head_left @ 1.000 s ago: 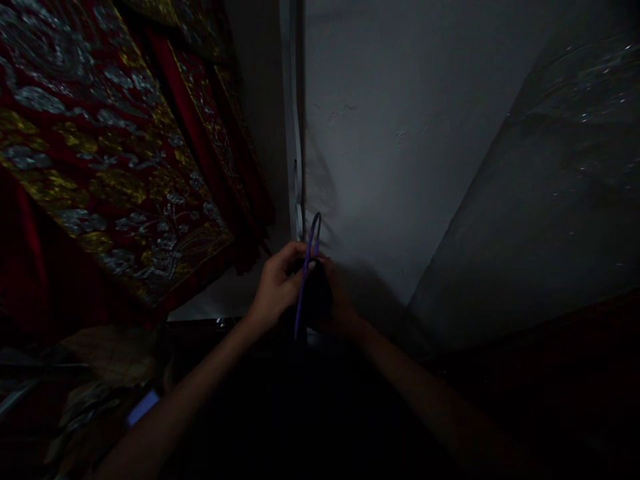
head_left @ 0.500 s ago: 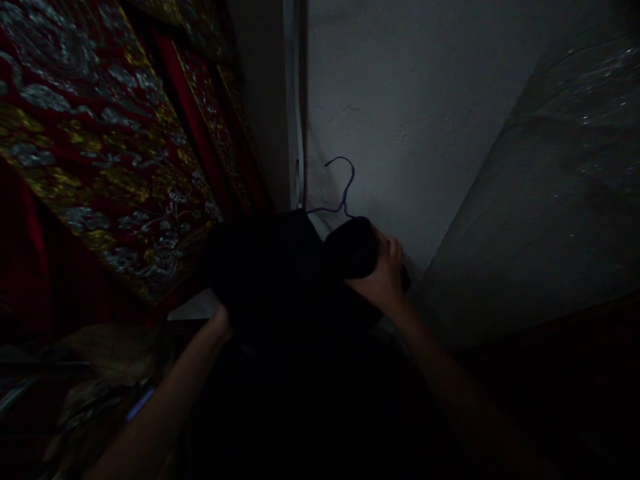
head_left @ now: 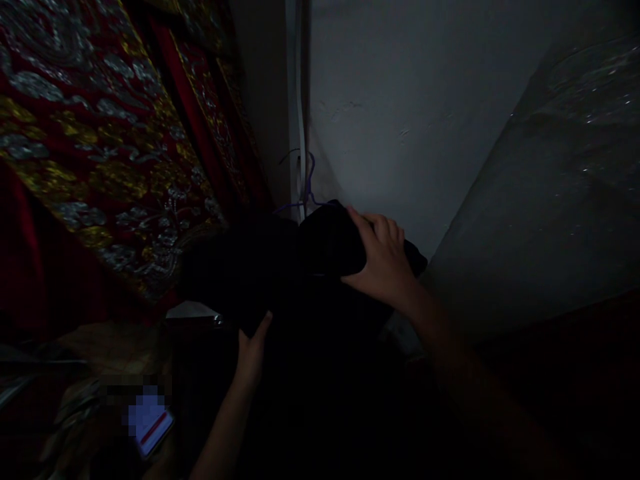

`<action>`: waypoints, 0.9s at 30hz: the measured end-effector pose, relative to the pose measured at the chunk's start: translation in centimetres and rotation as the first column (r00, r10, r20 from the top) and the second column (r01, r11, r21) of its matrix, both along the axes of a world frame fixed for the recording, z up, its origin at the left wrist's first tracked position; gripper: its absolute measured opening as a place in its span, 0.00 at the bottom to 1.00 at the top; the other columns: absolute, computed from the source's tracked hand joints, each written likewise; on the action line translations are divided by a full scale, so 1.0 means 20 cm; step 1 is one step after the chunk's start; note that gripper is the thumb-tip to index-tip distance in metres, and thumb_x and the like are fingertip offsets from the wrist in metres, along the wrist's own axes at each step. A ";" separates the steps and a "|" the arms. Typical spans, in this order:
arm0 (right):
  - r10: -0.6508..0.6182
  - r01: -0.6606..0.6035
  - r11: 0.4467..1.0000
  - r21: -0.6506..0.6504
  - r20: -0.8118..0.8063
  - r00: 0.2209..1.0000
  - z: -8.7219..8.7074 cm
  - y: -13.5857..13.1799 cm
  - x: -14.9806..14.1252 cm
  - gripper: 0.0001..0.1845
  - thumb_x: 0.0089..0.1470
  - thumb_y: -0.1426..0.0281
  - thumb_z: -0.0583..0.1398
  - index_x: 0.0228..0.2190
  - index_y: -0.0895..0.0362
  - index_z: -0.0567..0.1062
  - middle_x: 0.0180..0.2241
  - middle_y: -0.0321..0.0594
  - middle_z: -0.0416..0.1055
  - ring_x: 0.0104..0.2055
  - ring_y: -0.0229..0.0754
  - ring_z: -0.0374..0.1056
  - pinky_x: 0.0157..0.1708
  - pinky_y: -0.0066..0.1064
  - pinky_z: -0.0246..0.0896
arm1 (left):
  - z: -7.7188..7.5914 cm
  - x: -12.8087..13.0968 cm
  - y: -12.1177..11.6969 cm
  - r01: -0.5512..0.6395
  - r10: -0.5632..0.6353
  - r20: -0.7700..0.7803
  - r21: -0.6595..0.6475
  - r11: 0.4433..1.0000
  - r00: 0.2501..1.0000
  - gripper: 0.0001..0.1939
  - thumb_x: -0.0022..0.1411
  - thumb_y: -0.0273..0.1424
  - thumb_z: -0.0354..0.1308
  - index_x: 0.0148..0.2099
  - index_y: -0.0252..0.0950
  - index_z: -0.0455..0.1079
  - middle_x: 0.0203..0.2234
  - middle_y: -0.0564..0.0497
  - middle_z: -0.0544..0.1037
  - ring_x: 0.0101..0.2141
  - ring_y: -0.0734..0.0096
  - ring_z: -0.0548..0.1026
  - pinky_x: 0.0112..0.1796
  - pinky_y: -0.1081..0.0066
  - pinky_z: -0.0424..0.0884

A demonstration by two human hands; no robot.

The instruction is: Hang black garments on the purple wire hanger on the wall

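Observation:
A black garment (head_left: 310, 300) fills the middle of the head view, so dark that its folds and exact kind are hard to make out. The hook and upper wires of a thin purple hanger (head_left: 311, 180) stick up out of its top. My right hand (head_left: 385, 260) is closed around the garment's right shoulder, just right of the hanger, with the thumb toward me. Lower down, my left hand (head_left: 254, 347) holds the garment's left part. Its thumb lies over the cloth, while the other fingers are hidden in or behind the dark fabric.
At left hangs red cloth with gold and silver embroidery (head_left: 125, 147). A pale vertical strip (head_left: 299, 80) runs down beside the white wall (head_left: 390, 93). Clear plastic sheeting (head_left: 575, 167) covers the right side. A lit phone (head_left: 154, 430) shows at lower left.
The hanger's hook has moved left, in front of the pale strip. My left hand has shifted right and down, its thumb now showing. The phone has come more into view.

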State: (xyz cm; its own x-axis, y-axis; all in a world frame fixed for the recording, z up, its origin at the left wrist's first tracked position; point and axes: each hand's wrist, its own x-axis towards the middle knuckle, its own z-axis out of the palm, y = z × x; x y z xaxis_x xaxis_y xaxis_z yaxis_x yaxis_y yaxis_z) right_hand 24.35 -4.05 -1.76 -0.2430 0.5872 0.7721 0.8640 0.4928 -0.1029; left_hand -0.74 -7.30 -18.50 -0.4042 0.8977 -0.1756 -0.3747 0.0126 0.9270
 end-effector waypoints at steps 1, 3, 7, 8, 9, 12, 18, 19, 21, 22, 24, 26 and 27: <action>0.020 -0.020 1.000 0.009 -0.038 0.999 -0.04 -0.04 -0.01 0.56 0.41 0.64 0.70 0.68 0.52 0.55 0.62 0.53 0.57 0.65 0.66 0.53 0.61 0.61 0.51 | -0.01 0.01 -0.01 -0.012 0.013 0.027 -0.011 1.000 1.000 0.28 0.60 0.33 0.69 0.61 0.41 0.67 0.61 0.44 0.73 0.60 0.56 0.73 0.62 0.54 0.67; 0.054 -0.043 0.998 0.054 -0.205 0.977 -0.15 -0.11 -0.04 0.46 0.45 0.63 0.68 0.64 0.52 0.62 0.64 0.52 0.57 0.67 0.64 0.50 0.63 0.59 0.51 | -0.05 0.03 -0.04 -0.007 0.011 0.077 -0.050 0.999 0.997 0.25 0.61 0.31 0.67 0.59 0.40 0.68 0.58 0.43 0.75 0.57 0.56 0.75 0.60 0.53 0.69; -0.017 -0.066 0.995 -0.079 -0.757 0.653 -0.48 -0.17 -0.22 0.14 0.59 0.57 0.60 0.35 0.56 0.73 0.35 0.43 0.73 0.40 0.47 0.70 0.43 0.39 0.66 | -0.09 0.06 -0.09 -0.002 0.014 0.106 -0.115 0.993 0.994 0.24 0.61 0.30 0.67 0.58 0.37 0.69 0.58 0.40 0.76 0.56 0.54 0.76 0.60 0.52 0.69; -0.090 -0.159 0.960 -0.229 -0.794 0.601 -0.57 -0.16 -0.28 0.18 0.59 0.54 0.58 0.30 0.55 0.72 0.28 0.39 0.70 0.32 0.44 0.69 0.35 0.34 0.63 | -0.09 0.06 -0.10 0.004 0.008 0.102 -0.116 0.993 0.995 0.24 0.61 0.30 0.67 0.59 0.37 0.69 0.59 0.40 0.75 0.57 0.54 0.75 0.60 0.52 0.69; -0.152 -0.262 0.891 -0.371 -0.787 0.598 -0.66 -0.15 -0.33 0.22 0.58 0.50 0.58 0.24 0.55 0.70 0.23 0.37 0.67 0.27 0.42 0.66 0.29 0.32 0.59 | -0.09 0.07 -0.11 0.019 -0.008 0.097 -0.113 0.993 0.995 0.25 0.61 0.29 0.67 0.60 0.37 0.68 0.59 0.40 0.74 0.58 0.54 0.75 0.60 0.53 0.69; -0.296 -0.323 0.722 -0.611 -0.696 0.654 -0.86 -0.10 -0.44 0.28 0.57 0.47 0.56 0.17 0.54 0.65 0.18 0.36 0.63 0.23 0.40 0.63 0.25 0.31 0.51 | -0.08 0.09 -0.15 0.079 -0.070 0.097 -0.096 0.992 0.993 0.27 0.61 0.30 0.67 0.62 0.39 0.68 0.60 0.41 0.74 0.59 0.55 0.74 0.60 0.55 0.69; -0.213 -0.467 0.641 -0.609 -0.726 0.654 -0.91 -0.10 -0.47 0.19 0.58 0.58 0.55 0.19 0.54 0.67 0.19 0.35 0.65 0.24 0.39 0.64 0.27 0.29 0.53 | -0.07 0.07 -0.19 0.069 -0.067 0.039 -0.051 0.996 0.997 0.30 0.60 0.35 0.68 0.63 0.40 0.68 0.61 0.42 0.74 0.60 0.54 0.72 0.62 0.56 0.67; -0.187 -0.512 0.636 -0.577 -0.759 0.623 -0.91 -0.10 -0.46 0.18 0.58 0.59 0.55 0.21 0.54 0.68 0.19 0.34 0.65 0.24 0.38 0.64 0.28 0.29 0.54 | -0.07 0.07 -0.19 0.069 -0.068 0.031 -0.044 0.997 0.997 0.30 0.60 0.35 0.68 0.63 0.39 0.68 0.60 0.42 0.74 0.60 0.53 0.72 0.62 0.56 0.68; -0.147 -0.582 0.624 -0.522 -0.810 0.568 -0.90 -0.12 -0.46 0.14 0.57 0.60 0.55 0.25 0.55 0.69 0.20 0.33 0.66 0.24 0.38 0.64 0.27 0.28 0.55 | -0.06 0.07 -0.19 0.094 -0.093 0.025 -0.025 0.995 0.995 0.30 0.59 0.36 0.68 0.62 0.39 0.69 0.59 0.42 0.75 0.59 0.54 0.73 0.61 0.57 0.68; -0.133 -0.605 0.617 -0.503 -0.825 0.550 -0.89 -0.13 -0.46 0.13 0.57 0.60 0.55 0.27 0.55 0.69 0.21 0.33 0.66 0.24 0.38 0.64 0.27 0.28 0.56 | -0.06 0.06 -0.19 0.112 -0.112 0.026 -0.015 0.994 0.993 0.30 0.59 0.36 0.68 0.62 0.39 0.69 0.59 0.42 0.76 0.59 0.54 0.74 0.61 0.57 0.68; -0.103 -0.635 0.611 -0.472 -0.843 0.528 -0.88 -0.15 -0.48 0.11 0.56 0.63 0.55 0.26 0.55 0.69 0.21 0.32 0.65 0.24 0.37 0.63 0.27 0.27 0.56 | -0.07 0.06 -0.19 0.140 -0.140 0.025 -0.004 0.990 0.990 0.29 0.58 0.36 0.69 0.60 0.38 0.71 0.57 0.42 0.77 0.58 0.54 0.75 0.61 0.57 0.68; -0.079 -0.651 0.614 -0.446 -0.855 0.512 -0.86 -0.16 -0.49 0.11 0.56 0.64 0.55 0.24 0.55 0.68 0.19 0.31 0.63 0.23 0.36 0.60 0.26 0.27 0.55 | -0.09 0.05 -0.18 0.136 -0.136 0.013 -0.020 0.990 0.991 0.28 0.57 0.36 0.70 0.58 0.37 0.72 0.55 0.41 0.78 0.57 0.52 0.75 0.59 0.56 0.70; -0.074 -0.651 0.621 -0.437 -0.859 0.506 -0.85 -0.17 -0.49 0.12 0.55 0.65 0.55 0.23 0.55 0.68 0.18 0.31 0.62 0.22 0.35 0.59 0.26 0.27 0.54 | -0.10 0.04 -0.17 0.117 -0.117 0.007 -0.032 0.993 0.993 0.27 0.58 0.36 0.69 0.58 0.37 0.72 0.54 0.41 0.79 0.57 0.52 0.76 0.58 0.56 0.71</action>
State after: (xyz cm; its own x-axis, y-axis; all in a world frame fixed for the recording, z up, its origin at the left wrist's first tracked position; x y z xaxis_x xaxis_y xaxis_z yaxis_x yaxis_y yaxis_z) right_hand 14.62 -7.43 -18.72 -0.0687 0.9851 0.1575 0.0585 0.1616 -0.9851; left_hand 0.03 -10.78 -20.42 -0.2961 0.9325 -0.2067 -0.3736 0.0860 0.9236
